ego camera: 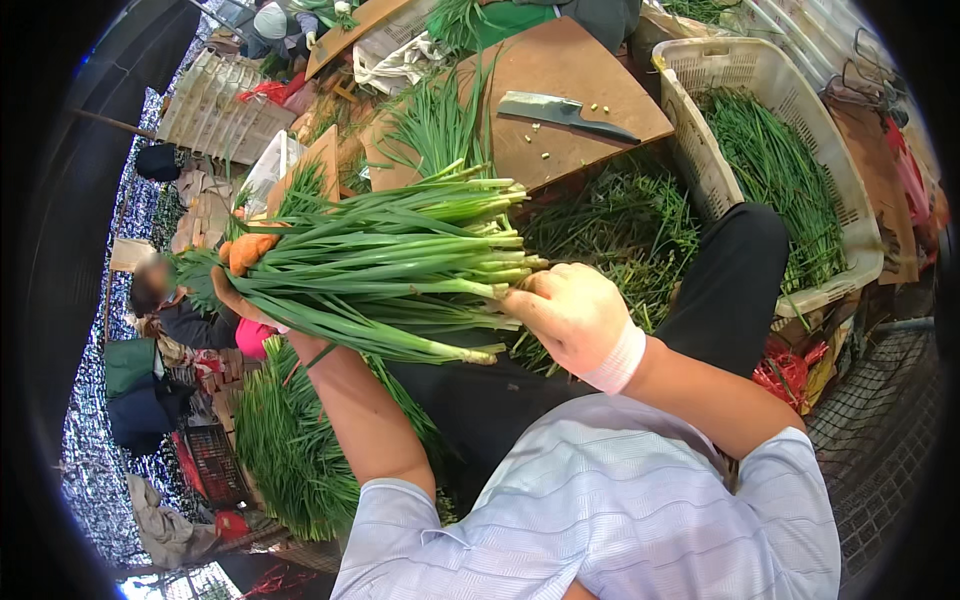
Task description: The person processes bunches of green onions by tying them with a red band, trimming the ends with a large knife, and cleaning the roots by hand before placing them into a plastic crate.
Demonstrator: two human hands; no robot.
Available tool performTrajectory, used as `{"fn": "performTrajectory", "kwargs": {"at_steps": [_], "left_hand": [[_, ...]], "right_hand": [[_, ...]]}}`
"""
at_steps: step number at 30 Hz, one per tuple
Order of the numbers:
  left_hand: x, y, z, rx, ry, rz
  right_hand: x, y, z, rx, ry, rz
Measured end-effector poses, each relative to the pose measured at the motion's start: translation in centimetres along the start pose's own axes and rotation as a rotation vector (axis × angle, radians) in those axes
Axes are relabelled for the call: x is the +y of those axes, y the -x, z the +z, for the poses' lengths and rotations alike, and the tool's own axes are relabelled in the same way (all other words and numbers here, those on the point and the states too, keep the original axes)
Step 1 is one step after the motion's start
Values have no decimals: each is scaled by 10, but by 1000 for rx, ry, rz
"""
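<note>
A thick bundle of garlic chives [375, 259] lies across the view, its pale root ends pointing right. My left hand [251, 255], in a work glove with orange on the fingers, grips it around the leafy part. Much of that hand is hidden behind the leaves. At the root ends, my right hand [577, 315], in a pale knit glove, has its fingers curled with thumb and forefinger pinching a stem end. Beyond the bundle, a cleaver with a dark handle [566, 116] rests on a brown board [600, 71], near several small cut stem bits.
More chives [442, 124] lie on the board's left part. A white plastic crate [862, 262] holding chives stands at right. Loose trimmings [622, 225] are heaped below the board. A large chive pile [300, 450] sits beside my left arm. Other people work at left and at top.
</note>
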State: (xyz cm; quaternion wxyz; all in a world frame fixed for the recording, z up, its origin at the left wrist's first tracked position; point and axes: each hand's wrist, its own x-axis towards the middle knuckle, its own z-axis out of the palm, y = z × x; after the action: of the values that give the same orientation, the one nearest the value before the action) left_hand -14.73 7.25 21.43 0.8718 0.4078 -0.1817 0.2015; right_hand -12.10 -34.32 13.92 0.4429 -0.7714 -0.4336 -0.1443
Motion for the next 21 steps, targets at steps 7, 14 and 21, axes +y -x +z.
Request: {"fn": "performTrajectory", "kwargs": {"at_steps": [7, 14, 21], "left_hand": [[-13, -2, 24, -64, 25, 5], [-19, 2, 28, 28, -17, 41], [-25, 5, 19, 69, 48, 55]], "right_hand": [[-11, -20, 15, 136, -77, -52], [-18, -32, 32, 147, -206, -70], [-17, -25, -37, -24, -1441, 632]]}}
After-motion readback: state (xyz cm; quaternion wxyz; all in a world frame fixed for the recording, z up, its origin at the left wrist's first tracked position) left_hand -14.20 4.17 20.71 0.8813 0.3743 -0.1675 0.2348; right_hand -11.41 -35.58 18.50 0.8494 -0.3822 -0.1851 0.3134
